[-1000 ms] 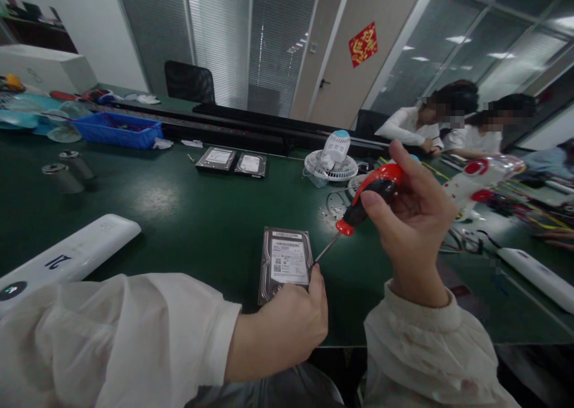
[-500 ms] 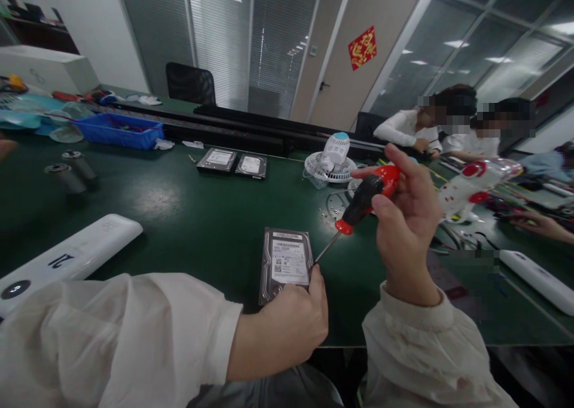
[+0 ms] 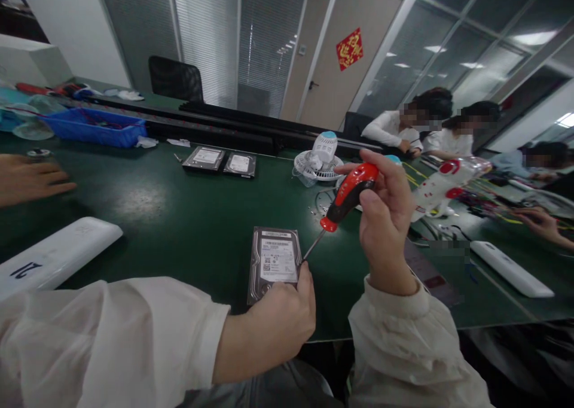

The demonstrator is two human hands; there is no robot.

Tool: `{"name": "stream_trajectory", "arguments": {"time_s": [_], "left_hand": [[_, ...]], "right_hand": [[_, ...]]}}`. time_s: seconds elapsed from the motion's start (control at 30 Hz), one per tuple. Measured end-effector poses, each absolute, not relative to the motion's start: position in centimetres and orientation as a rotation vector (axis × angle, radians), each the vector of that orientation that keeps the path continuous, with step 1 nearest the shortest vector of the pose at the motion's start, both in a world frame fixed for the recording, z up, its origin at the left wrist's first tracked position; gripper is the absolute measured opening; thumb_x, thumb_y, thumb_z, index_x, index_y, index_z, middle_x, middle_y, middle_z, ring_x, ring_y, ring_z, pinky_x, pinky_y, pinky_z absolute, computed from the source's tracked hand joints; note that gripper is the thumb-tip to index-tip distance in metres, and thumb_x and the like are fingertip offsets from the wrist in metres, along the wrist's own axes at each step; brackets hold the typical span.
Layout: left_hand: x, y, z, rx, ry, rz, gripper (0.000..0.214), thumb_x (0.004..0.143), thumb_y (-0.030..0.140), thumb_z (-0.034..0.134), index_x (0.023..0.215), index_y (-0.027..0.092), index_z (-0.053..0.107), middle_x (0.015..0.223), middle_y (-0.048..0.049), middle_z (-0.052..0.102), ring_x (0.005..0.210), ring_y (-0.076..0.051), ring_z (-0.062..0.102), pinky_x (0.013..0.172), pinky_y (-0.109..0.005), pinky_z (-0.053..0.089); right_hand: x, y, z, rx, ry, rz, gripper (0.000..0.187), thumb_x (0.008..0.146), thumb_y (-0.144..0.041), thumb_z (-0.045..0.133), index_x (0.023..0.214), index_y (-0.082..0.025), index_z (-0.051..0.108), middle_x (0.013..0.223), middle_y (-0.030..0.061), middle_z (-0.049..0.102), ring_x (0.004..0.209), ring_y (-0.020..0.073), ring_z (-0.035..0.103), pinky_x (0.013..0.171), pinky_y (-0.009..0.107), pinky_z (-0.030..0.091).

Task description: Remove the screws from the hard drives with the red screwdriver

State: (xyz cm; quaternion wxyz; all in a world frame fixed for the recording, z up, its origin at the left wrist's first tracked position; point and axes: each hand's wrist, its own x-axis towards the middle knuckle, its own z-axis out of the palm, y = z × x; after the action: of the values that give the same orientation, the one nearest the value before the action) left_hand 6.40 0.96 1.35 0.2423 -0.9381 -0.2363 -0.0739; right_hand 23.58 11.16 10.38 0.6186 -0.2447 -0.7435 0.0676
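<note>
A hard drive [image 3: 278, 258] with a white label lies flat on the green table, label up. My left hand [image 3: 280, 312] is closed on its near right part, the index finger stretched toward the drive's right edge. In my right hand [image 3: 388, 216] is a red and black screwdriver [image 3: 347, 195], gripped by the handle between thumb and fingers. Its shaft slants down to the left, and the tip meets the drive's right edge beside my left fingertip. What the tip rests on is too small to make out.
Two more hard drives [image 3: 203, 158] lie farther back, near a white fan [image 3: 320, 157] and scattered small screws [image 3: 315, 210]. A blue bin [image 3: 94, 128] stands back left. Another person's hand [image 3: 31, 179] reaches in at left, above a white device marked 21 [image 3: 67, 252].
My view has turned slightly right. The screwdriver handle has rotated in my right hand, showing more red on its upper side. Another person's hand has reached farther in at the left.
</note>
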Motion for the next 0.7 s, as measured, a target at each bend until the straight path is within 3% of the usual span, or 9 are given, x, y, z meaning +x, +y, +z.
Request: {"name": "stream_trajectory", "arguments": {"time_s": [0.13, 0.23, 0.33, 0.53, 0.7], "left_hand": [[6.57, 0.95, 1.17, -2.582, -0.682, -0.168, 0.050, 0.094, 0.024, 0.050, 0.132, -0.005, 0.061, 0.136, -0.0401, 0.055, 0.082, -0.028, 0.074, 0.044, -0.027, 0.046], [6.65, 0.92, 0.98, -2.573, -0.702, -0.181, 0.052, 0.093, 0.024, 0.052, 0.135, -0.006, 0.058, 0.136, -0.0408, 0.054, 0.070, -0.024, 0.073, 0.042, -0.027, 0.045], [6.65, 0.90, 0.90, -2.579, -0.719, -0.187, 0.053, 0.092, 0.022, 0.051, 0.136, -0.007, 0.057, 0.136, -0.0417, 0.054, 0.067, -0.024, 0.072, 0.042, -0.028, 0.045], [6.46, 0.88, 1.55, -2.609, -0.666, -0.200, 0.049, 0.094, 0.020, 0.045, 0.132, -0.009, 0.060, 0.135, -0.0397, 0.056, 0.098, -0.034, 0.073, 0.045, -0.028, 0.049], [6.25, 0.89, 1.87, -2.573, -0.654, -0.261, 0.048, 0.095, 0.017, 0.040, 0.129, -0.010, 0.061, 0.134, -0.0401, 0.057, 0.110, -0.038, 0.070, 0.044, -0.029, 0.049]], "right_hand": [[23.72, 11.07, 10.46, -0.666, -1.698, -0.054, 0.048, 0.081, -0.040, 0.074, 0.128, -0.035, 0.065, 0.122, 0.0029, 0.068, 0.110, 0.0253, 0.065, 0.097, 0.049, 0.055], [23.70, 11.04, 10.15, -0.671, -1.700, 0.027, 0.049, 0.089, -0.038, 0.064, 0.137, -0.037, 0.057, 0.128, 0.0030, 0.067, 0.108, 0.0254, 0.068, 0.096, 0.052, 0.057], [23.52, 11.05, 10.00, -0.576, -1.713, 0.142, 0.044, 0.095, -0.038, 0.050, 0.139, -0.037, 0.054, 0.120, 0.0042, 0.070, 0.107, 0.0258, 0.070, 0.094, 0.052, 0.057], [23.04, 10.62, 10.77, -0.586, -1.677, -0.108, 0.044, 0.078, -0.030, 0.077, 0.122, -0.034, 0.069, 0.106, 0.0032, 0.067, 0.098, 0.0221, 0.064, 0.091, 0.044, 0.056], [23.04, 10.76, 10.33, -0.564, -1.618, 0.129, 0.049, 0.083, -0.026, 0.069, 0.132, -0.032, 0.065, 0.113, 0.0059, 0.070, 0.100, 0.0238, 0.069, 0.088, 0.042, 0.057]]}}
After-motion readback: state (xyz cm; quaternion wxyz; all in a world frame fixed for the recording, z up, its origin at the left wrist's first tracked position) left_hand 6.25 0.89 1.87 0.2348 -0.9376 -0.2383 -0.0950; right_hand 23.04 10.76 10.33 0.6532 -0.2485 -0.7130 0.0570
